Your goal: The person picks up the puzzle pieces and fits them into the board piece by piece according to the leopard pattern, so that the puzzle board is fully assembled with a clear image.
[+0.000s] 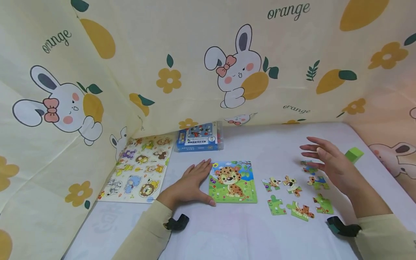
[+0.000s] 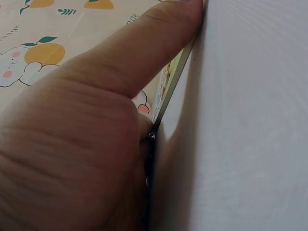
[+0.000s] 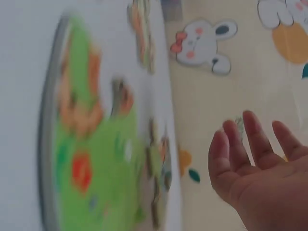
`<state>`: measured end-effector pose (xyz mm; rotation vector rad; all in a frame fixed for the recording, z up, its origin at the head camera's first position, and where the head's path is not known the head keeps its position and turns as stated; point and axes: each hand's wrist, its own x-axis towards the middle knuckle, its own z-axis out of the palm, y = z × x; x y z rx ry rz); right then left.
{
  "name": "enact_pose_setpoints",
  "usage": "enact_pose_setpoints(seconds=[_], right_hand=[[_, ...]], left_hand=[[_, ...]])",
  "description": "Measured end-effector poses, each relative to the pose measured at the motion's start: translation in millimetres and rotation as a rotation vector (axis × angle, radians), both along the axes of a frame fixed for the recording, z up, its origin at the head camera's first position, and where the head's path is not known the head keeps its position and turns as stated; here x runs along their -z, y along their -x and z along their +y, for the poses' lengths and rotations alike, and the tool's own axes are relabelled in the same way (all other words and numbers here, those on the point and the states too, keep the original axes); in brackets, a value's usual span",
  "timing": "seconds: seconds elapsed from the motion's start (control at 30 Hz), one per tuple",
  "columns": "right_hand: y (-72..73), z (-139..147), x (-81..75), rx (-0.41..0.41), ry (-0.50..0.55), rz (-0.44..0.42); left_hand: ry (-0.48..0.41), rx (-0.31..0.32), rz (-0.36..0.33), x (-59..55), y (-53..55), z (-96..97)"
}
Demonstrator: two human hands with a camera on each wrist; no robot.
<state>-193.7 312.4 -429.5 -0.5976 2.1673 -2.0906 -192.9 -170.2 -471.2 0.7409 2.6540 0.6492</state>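
Note:
A square puzzle board with a spotted leopard cub picture lies flat on the table. My left hand rests at its left side, fingers straight and spread, thumb along the lower left corner. The left wrist view shows the thumb close up, at the table surface. To the right of the board lie several loose jigsaw pieces, among them a green piece and a spotted one. My right hand hovers above the rightmost pieces, its relaxed fingers partly covering one piece. In the right wrist view a jigsaw piece looms large and blurred.
A larger animal puzzle board lies to the left, partly behind the left forearm. At the back stands a blue box. Beyond the right hand sits a green block. A printed cloth hangs round the table's back and sides.

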Motion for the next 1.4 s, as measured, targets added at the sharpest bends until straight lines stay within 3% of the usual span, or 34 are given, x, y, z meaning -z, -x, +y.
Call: enact_pose_setpoints(seconds=[0.13, 0.3, 0.4, 0.5, 0.67, 0.9, 1.4], right_hand=[[3.8, 15, 13.8, 0.088, -0.112, 0.014], [6.9, 26, 28.1, 0.204, -0.438, -0.015], [8.5, 28, 32.9, 0.203, -0.604, -0.063], [9.7, 28, 35.9, 0.18, -0.691, -0.081], [11.8, 27, 38.9, 0.177, -0.817, -0.013], [11.9, 21, 38.0, 0.212, -0.848, 0.021], [10.4, 16, 35.3, 0.285, -0.807, -0.016]], left_hand=[[-0.003, 0.003, 0.003, 0.7, 0.3, 0.3], [-0.011, 0.006, 0.004, 0.3, 0.1, 0.0], [-0.015, 0.006, 0.004, -0.4, 0.0, -0.3], [-0.022, 0.004, 0.003, -0.7, -0.2, -0.6], [-0.016, 0.003, 0.001, 0.0, -0.1, -1.1], [-0.002, 0.007, 0.014, 2.3, 1.6, -1.5], [-0.006, 0.007, 0.014, 1.9, 1.3, -0.8]])
